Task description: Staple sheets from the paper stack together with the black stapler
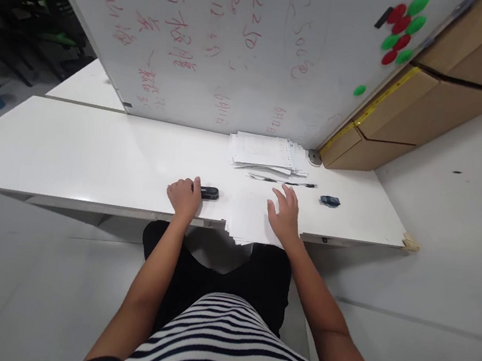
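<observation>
My left hand (185, 198) is closed around a black stapler (209, 193), whose end sticks out to the right past my thumb. A stack of white paper (247, 214) lies in front of me and juts over the near edge of the table. Over the right part of this stack is my right hand (285, 213), fingers spread and curved, gripping nothing; whether its fingertips touch the paper I cannot tell. Just beyond lie thin dark pens or strips (283, 181) in a row. A second paper pile (265, 153) is at the back.
The white table (70, 150) backs onto a whiteboard (242, 43) with red writing and round magnets. Cardboard boxes (393, 115) stand at the right by the wall. A small dark blue item (330, 201) lies on the table's right part.
</observation>
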Demonstrator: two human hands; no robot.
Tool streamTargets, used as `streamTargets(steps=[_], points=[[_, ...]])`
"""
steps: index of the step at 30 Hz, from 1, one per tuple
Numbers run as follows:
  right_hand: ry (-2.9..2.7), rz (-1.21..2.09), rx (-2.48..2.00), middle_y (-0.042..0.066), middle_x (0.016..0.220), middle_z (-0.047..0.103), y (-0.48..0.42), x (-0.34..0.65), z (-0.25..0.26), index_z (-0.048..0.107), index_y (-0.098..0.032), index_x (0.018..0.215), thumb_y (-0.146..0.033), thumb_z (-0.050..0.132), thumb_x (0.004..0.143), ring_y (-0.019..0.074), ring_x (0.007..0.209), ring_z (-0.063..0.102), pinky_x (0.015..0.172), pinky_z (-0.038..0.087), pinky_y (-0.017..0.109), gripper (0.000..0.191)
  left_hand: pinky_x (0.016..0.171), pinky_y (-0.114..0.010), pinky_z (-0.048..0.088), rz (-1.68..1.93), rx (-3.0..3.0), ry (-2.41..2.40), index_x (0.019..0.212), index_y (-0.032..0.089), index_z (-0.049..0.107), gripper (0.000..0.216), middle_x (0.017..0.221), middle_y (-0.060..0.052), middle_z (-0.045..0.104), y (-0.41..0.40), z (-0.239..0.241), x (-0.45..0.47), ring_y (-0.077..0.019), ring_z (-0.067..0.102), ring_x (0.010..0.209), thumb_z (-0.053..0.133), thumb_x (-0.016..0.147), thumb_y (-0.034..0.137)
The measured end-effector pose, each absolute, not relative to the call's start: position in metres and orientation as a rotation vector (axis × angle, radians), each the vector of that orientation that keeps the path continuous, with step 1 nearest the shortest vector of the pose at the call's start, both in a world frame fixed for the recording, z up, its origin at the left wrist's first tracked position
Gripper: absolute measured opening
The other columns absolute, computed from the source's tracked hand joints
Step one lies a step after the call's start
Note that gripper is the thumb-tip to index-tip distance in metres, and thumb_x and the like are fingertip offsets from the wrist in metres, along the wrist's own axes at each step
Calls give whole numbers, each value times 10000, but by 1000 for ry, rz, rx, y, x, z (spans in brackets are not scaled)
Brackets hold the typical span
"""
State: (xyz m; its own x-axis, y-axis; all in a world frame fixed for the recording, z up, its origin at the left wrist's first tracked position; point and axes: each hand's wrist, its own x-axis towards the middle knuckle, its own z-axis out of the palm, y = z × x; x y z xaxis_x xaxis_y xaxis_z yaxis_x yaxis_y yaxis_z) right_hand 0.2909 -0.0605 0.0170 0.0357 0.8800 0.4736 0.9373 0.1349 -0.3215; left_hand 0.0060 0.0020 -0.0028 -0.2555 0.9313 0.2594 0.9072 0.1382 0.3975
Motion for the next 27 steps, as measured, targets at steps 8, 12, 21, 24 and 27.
streamTargets(steps=[8, 12, 21, 24, 27], points=[[-2071, 121, -1845, 153, 1480, 402, 96, 276, 11, 493, -151, 1355, -387, 421, 941, 311, 1410, 275, 1114, 245, 512, 482, 989, -479, 294, 737, 1855, 2293, 872, 165, 667, 511, 963, -142, 666, -1, 0, 3, -303, 548, 1023, 270, 961, 475], [-1991, 213, -1916, 134, 1395, 513, 108, 286, 0, 589, -180, 1252, -421, 352, 971, 284, 1341, 397, 1047, 340, 438, 439, 997, -474, 297, 728, 1847, 2296, 850, 172, 663, 497, 941, -130, 671, -2, 1, 3, -298, 552, 1030, 279, 960, 469], [-1718, 311, -2014, 111, 906, 679, 109, 309, 11, 559, -179, 1171, -393, 294, 968, 248, 850, 607, 737, 407, 310, 397, 891, -436, 352, 736, 1922, 2276, 809, 173, 653, 484, 894, -140, 668, -1, 2, -2, -294, 583, 941, 293, 954, 461], [-1668, 357, -1964, 81, 816, 643, 109, 308, 9, 577, -198, 993, -385, 322, 949, 226, 773, 567, 700, 380, 293, 319, 846, -417, 359, 699, 1959, 2288, 787, 173, 653, 488, 855, -138, 664, 0, 4, -2, -290, 590, 905, 289, 954, 452], [-1633, 413, -1880, 38, 727, 591, 108, 309, 8, 530, -222, 796, -407, 343, 927, 197, 721, 513, 669, 358, 271, 294, 813, -398, 359, 660, 1995, 2317, 779, 172, 655, 490, 831, -135, 661, 0, 6, -1, -281, 594, 873, 285, 953, 442]])
